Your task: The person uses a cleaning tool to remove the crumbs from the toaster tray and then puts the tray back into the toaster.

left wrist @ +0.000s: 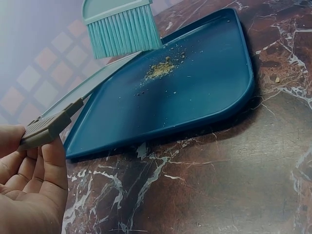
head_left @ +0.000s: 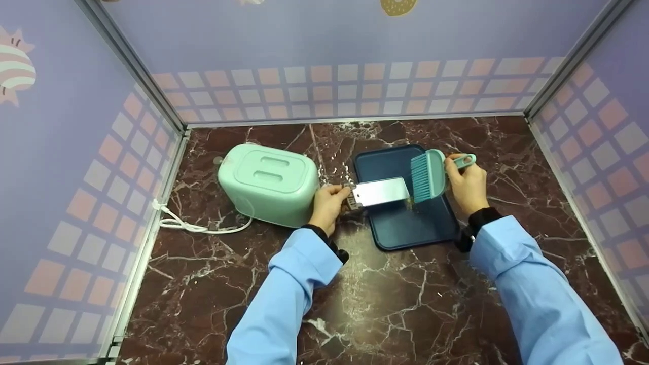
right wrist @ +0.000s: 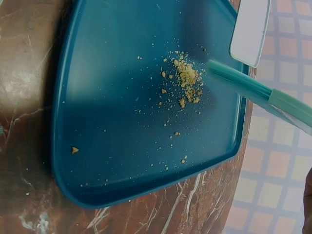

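My left hand (head_left: 327, 204) pinches the brown, ridged end of a flat metal crumb tray (head_left: 383, 191) between thumb and fingers. The metal plate reaches out over a dark blue serving tray (head_left: 418, 230), tilted in the left wrist view. With my right hand (head_left: 469, 186) I grip the handle of a teal brush (head_left: 435, 175). Its bristles hang beside the far end of the plate, above the serving tray. A small heap of yellowish crumbs (right wrist: 186, 75) lies on the serving tray under the brush, with finer bits scattered around it.
A mint-green toaster (head_left: 274, 182) stands just left of my left hand. Its white cord (head_left: 197, 226) runs to the left wall. Small crumbs dot the brown marbled tabletop (head_left: 375, 304). Patterned purple panels (head_left: 324, 45) enclose the back and both sides.
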`<state>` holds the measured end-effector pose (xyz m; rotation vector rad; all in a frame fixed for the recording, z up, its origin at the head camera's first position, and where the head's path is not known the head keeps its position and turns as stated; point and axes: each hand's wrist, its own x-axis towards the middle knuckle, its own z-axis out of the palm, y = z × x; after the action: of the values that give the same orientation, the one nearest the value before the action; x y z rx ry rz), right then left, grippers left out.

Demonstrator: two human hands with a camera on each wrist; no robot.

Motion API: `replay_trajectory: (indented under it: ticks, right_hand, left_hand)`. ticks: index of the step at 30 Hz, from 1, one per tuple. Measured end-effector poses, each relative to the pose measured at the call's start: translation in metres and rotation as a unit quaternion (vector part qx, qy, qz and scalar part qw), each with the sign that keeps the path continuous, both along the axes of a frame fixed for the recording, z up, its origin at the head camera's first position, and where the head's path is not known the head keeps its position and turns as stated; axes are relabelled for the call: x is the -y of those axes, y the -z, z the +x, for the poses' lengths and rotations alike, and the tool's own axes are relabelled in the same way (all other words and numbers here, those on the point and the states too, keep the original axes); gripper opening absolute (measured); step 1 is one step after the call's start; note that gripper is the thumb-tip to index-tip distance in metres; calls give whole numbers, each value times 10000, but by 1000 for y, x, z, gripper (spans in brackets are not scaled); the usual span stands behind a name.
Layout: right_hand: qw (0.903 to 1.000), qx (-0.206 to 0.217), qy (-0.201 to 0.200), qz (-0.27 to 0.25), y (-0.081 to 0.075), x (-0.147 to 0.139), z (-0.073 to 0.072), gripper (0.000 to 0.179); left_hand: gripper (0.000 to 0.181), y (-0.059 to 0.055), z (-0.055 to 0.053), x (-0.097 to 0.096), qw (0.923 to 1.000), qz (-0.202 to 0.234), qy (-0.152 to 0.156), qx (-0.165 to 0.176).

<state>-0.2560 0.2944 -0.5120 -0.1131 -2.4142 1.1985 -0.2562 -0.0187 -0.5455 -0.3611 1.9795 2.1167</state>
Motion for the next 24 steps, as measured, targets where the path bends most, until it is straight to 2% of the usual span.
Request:
replay_trajectory:
  ticks: [7,11,16,21,24]
  right_hand:
    - [9994,-28,24,-343,-4,5,0,35]
    - [9953,73,-147,-954,-9,15,-1,36]
    - [9817,41,-512,-1834,-16,32,-6,38]
    - [9687,14,-889,-2319,-29,51,-6,36]
    - [9612,85,-1103,-2526,-40,65,-1,33]
  left_hand:
    - [39,0,-1,0,9999,108,-2,62]
    - [34,0,0,0,9998,216,18,50]
    - [31,-3,2,-1,9995,322,72,24]
    - [35,-4,2,-4,9990,429,102,-27]
    - [35,-3,1,-6,9995,311,86,-72]
